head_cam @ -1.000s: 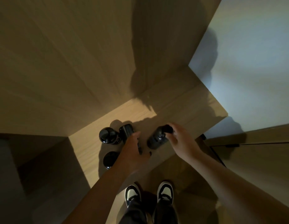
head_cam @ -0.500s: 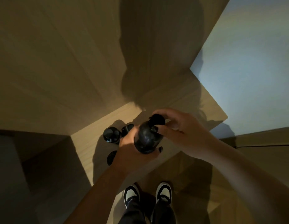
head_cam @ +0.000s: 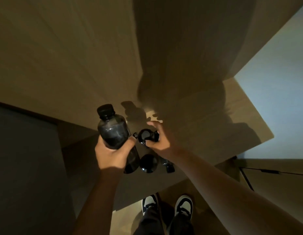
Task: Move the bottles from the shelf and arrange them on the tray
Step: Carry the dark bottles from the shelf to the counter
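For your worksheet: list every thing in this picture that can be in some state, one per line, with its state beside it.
Left hand: grips the lifted bottle's lower body.
Lifted bottle: capped, raised off the shelf, roughly upright.
Right hand: fingers curled round a second bottle.
Second bottle: gripped, low over the shelf.
Two other bottles: on the shelf, untouched.
Shelf: wooden, mostly in shadow.

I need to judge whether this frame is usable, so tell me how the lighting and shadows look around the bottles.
Head view: dim, warm light; the person's broad shadow covers the shelf, leaving one small bright patch behind the right hand. The bottle held by the left hand shows faint glints; the dark bottles below blend into shade. Wide-angle bending at the edges.
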Action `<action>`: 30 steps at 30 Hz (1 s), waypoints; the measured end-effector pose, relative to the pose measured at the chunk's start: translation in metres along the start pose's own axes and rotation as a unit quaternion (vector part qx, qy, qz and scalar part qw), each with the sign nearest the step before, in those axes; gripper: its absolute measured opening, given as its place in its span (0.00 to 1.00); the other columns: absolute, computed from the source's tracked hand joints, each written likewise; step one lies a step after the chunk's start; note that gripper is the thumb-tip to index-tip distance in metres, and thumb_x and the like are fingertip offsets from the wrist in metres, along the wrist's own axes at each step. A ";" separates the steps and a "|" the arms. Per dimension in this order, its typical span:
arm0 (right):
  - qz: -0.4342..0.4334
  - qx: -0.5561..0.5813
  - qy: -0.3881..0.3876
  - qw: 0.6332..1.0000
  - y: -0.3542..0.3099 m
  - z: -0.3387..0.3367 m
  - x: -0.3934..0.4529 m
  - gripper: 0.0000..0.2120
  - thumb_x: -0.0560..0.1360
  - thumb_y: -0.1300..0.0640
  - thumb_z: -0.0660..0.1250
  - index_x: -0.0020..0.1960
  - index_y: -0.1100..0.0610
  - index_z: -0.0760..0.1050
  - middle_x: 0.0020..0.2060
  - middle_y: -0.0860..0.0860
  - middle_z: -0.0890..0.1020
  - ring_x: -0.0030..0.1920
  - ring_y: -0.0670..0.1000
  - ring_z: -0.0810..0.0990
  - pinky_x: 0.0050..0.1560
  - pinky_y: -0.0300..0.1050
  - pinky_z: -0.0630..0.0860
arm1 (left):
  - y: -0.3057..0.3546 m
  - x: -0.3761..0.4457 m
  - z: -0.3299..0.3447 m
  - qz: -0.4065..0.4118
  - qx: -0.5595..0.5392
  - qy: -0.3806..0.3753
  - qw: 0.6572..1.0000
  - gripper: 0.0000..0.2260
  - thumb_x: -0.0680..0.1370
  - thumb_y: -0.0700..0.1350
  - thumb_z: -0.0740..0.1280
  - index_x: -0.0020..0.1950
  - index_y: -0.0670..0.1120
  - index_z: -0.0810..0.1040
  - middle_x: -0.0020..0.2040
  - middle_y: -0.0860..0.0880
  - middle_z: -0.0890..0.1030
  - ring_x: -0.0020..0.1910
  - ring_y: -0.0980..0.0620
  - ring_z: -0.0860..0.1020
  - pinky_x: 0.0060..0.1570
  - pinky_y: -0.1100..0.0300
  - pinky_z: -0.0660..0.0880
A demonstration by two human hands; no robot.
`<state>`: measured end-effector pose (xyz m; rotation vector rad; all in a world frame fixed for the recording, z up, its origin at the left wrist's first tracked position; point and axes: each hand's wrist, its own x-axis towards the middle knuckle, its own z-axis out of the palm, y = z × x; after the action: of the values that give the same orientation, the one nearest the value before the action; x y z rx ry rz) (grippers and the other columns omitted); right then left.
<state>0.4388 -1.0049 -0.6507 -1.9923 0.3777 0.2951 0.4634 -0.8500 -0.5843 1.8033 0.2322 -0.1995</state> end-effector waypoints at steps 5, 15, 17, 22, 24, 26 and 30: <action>0.041 -0.053 -0.045 0.997 0.007 0.030 0.018 0.29 0.75 0.56 0.68 0.74 0.54 0.62 0.70 0.55 0.66 0.71 0.55 0.65 0.70 0.48 0.63 | -0.006 -0.002 -0.004 -0.036 -0.017 0.025 0.999 0.21 0.68 0.33 0.75 0.50 0.54 0.73 0.45 0.57 0.78 0.43 0.65 0.76 0.41 0.70 0.70; 0.009 0.016 0.056 0.998 0.003 -0.004 0.008 0.15 0.76 0.51 0.66 0.61 0.53 0.73 0.55 0.53 0.79 0.57 0.53 0.79 0.58 0.48 0.77 | -0.017 -0.008 -0.012 -0.099 -0.077 0.037 0.991 0.17 0.69 0.33 0.73 0.50 0.52 0.76 0.47 0.52 0.80 0.48 0.55 0.78 0.49 0.59 0.73; -0.002 0.055 0.079 0.995 -0.012 -0.023 -0.006 0.13 0.76 0.53 0.66 0.59 0.50 0.74 0.53 0.49 0.80 0.55 0.48 0.80 0.56 0.47 0.79 | -0.014 -0.011 -0.013 -0.140 -0.108 0.034 0.984 0.15 0.70 0.35 0.73 0.49 0.52 0.78 0.48 0.48 0.81 0.51 0.47 0.80 0.56 0.50 0.75; -0.035 0.126 0.107 0.986 -0.062 -0.083 -0.056 0.16 0.77 0.55 0.67 0.63 0.44 0.71 0.56 0.45 0.78 0.57 0.47 0.79 0.58 0.49 0.79 | 0.025 -0.030 -0.011 -0.229 -0.165 -0.022 0.959 0.25 0.59 0.44 0.78 0.55 0.49 0.78 0.52 0.42 0.82 0.54 0.39 0.80 0.58 0.41 0.74; -0.037 0.144 0.112 0.982 -0.083 -0.109 -0.084 0.23 0.77 0.54 0.66 0.69 0.43 0.64 0.60 0.46 0.76 0.59 0.46 0.78 0.57 0.44 0.78 | 0.051 -0.044 -0.007 -0.225 -0.186 -0.073 0.954 0.25 0.61 0.43 0.76 0.58 0.46 0.78 0.52 0.40 0.82 0.52 0.39 0.81 0.55 0.44 0.76; -0.033 0.142 0.131 0.981 -0.105 -0.133 -0.113 0.28 0.77 0.52 0.66 0.72 0.42 0.58 0.61 0.48 0.76 0.58 0.45 0.79 0.51 0.38 0.78 | 0.079 -0.062 -0.002 -0.213 -0.207 -0.120 0.947 0.24 0.64 0.42 0.75 0.59 0.42 0.77 0.51 0.39 0.82 0.51 0.40 0.82 0.51 0.46 0.77; -0.038 0.109 0.181 0.977 -0.152 -0.176 -0.164 0.31 0.77 0.51 0.65 0.75 0.43 0.54 0.59 0.43 0.75 0.56 0.41 0.77 0.49 0.34 0.74 | 0.135 -0.091 0.004 -0.209 -0.218 -0.183 0.936 0.28 0.63 0.45 0.77 0.61 0.42 0.75 0.53 0.39 0.83 0.52 0.39 0.82 0.54 0.43 0.77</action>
<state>0.3543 -1.0792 -0.3894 -1.8347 0.5380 -0.1564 0.4113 -0.8905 -0.4359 1.2306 0.3599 -0.7228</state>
